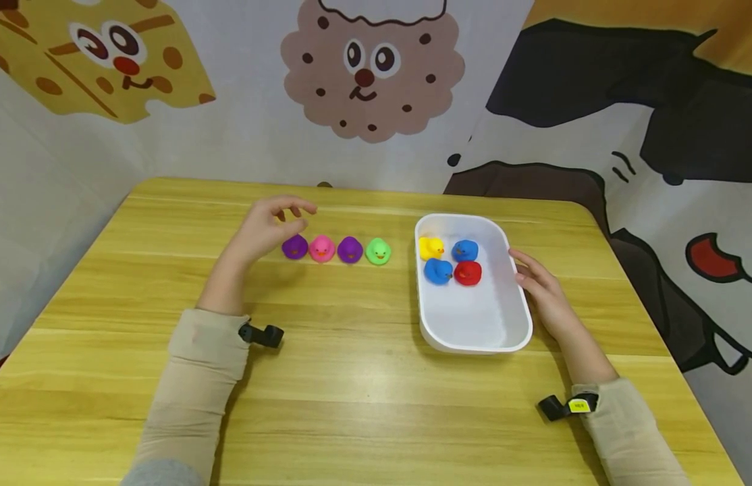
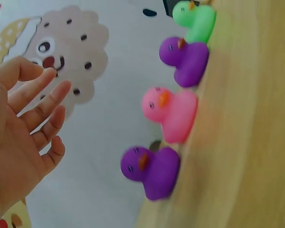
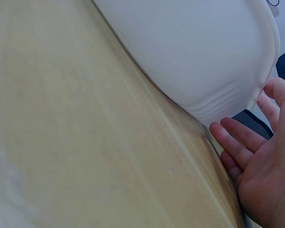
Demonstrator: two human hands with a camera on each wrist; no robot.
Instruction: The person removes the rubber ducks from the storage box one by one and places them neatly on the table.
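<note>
Over the left end of a row of rubber ducks hovers my left hand (image 1: 265, 229), its fingers loosely bent and holding nothing. The row runs from a purple duck (image 1: 295, 247) to a pink duck (image 1: 322, 249), another purple duck (image 1: 350, 250) and a green duck (image 1: 379, 252). In the left wrist view the hand (image 2: 26, 123) is apart from all of them. My right hand (image 1: 545, 291) touches the right side of a white plastic bin (image 1: 473, 327) with its fingers. A yellow duck (image 1: 431, 248), a red duck (image 1: 468, 273) and two blue ducks (image 1: 465, 250) sit inside.
The wooden table (image 1: 352, 405) carries the duck row and the bin. Behind its far edge rises a wall (image 1: 242, 148) with cartoon food pictures. Each sleeve has a black wrist camera, one on the left (image 1: 262, 335) and one on the right (image 1: 567, 406).
</note>
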